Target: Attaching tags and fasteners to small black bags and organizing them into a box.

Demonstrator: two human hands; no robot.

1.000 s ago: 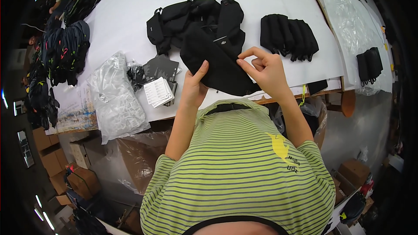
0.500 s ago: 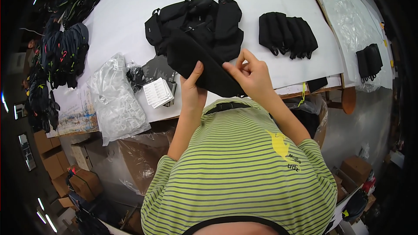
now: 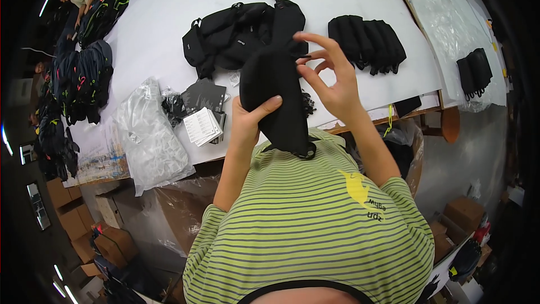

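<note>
Two hands show: one left hand (image 3: 247, 123) and one right hand (image 3: 340, 81). One black pouch (image 3: 273, 79) sits between the left thumb and fingers. Beyond the fingertips is one heap of black pieces (image 3: 236, 25), too tangled to count. Right of the right fingers lies one row of black pouches (image 3: 365, 44), at least four; farther right is a second row (image 3: 475, 74), at least two. Left of the left fingers are one stack of white cards (image 3: 201, 127), at least one dark grey sheet (image 3: 203, 94) and one clear plastic bundle (image 3: 149, 138).

Pouch (image 3: 281, 81) — plain black; shirt (image 3: 309, 219) — green, grey-striped.
</note>
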